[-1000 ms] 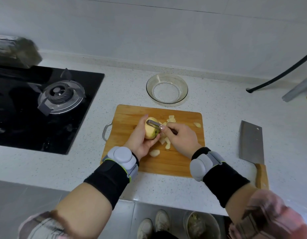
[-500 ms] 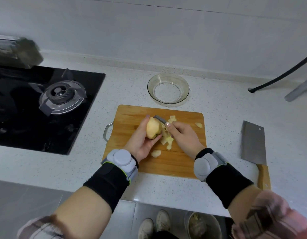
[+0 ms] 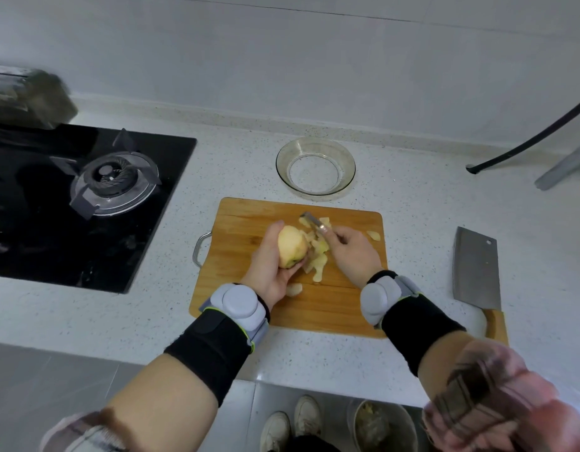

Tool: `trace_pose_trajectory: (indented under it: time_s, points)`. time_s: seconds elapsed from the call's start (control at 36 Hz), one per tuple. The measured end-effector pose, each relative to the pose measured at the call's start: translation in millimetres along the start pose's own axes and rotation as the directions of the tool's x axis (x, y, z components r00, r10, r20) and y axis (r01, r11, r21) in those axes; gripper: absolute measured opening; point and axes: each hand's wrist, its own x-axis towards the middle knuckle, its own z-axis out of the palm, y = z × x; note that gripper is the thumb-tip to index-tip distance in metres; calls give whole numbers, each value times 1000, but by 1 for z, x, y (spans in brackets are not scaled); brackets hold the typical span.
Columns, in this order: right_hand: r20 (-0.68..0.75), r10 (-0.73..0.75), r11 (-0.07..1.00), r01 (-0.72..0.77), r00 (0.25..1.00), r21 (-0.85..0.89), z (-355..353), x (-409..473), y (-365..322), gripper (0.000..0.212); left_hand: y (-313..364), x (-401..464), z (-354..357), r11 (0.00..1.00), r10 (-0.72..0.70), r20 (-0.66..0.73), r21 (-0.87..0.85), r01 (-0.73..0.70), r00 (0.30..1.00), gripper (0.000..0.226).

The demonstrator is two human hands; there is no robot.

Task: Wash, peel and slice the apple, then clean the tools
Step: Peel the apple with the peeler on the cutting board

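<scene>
Head view: left hand (image 3: 269, 272) w/ fingers curled round the mostly peeled apple (image 3: 292, 246), held just above the wooden cutting board (image 3: 246, 230). Right hand (image 3: 354, 252) grips the peeler (image 3: 314, 223), its head up and just right of the apple, not touching it. Peel scraps (image 3: 319, 256) piled on board between the hands. Glass bowl (image 3: 315, 169) behind board; cleaver (image 3: 476, 269) flat on tabletop (image 3: 412, 203), right of board. Gas stove (image 3: 86, 197) at left.

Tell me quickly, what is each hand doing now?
Left hand: holding the apple.
Right hand: holding the peeler, off the apple.
</scene>
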Motion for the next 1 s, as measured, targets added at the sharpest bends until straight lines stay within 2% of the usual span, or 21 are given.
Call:
trace_pose_trajectory:
  time_s: [0.06, 0.17, 0.25, 0.36, 0.47, 0.58, 0.69, 0.78, 0.89, 1.0]
  points:
    - [-19, 5, 994, -3, 1000, 105, -1, 1, 2, 47, 3, 0, -3, 998, 10, -32, -60, -12, 999, 32]
    - [28, -41, 974, 34, 999, 226, 3, -3, -5, 46, 6, 0, -5, 996, 10, -6, -87, -10, 1000, 36]
    - [52, -47, 968, 32, 998, 249, 12, -5, -11, 46, 7, 0, -1, 997, 13, 6, -80, -13, 1000, 40]
    - [29, -29, 957, 20, 999, 290, 20, -6, -19, 45, 6, 3, 3, 999, -32, -2, 27, 32, 999, 56]
    - [12, -20, 958, 15, 1000, 288, 17, -6, -23, 42, 8, 0, 3, 979, -42, -30, 197, 47, 999, 51]
    - [-3, -16, 957, 16, 1000, 288, 17, -4, -21, 41, 13, -6, 6, 987, -46, 9, 153, 44, 999, 45]
    - [3, -34, 961, 32, 999, 275, 14, -4, -26, 41, 15, -7, 7, 990, -87, 68, 114, 78, 994, 55]
    - [36, -40, 954, 27, 999, 299, 13, -4, -28, 41, 17, -9, 9, 988, -104, 99, 124, 91, 990, 52]
    - [118, -78, 950, 38, 990, 309, 11, -6, -26, 42, 19, -7, 10, 997, -71, 62, 31, 69, 996, 44]
    - [193, -80, 957, 22, 978, 288, 12, -9, -25, 43, 22, -2, 11, 995, -97, 21, -32, 97, 995, 51]
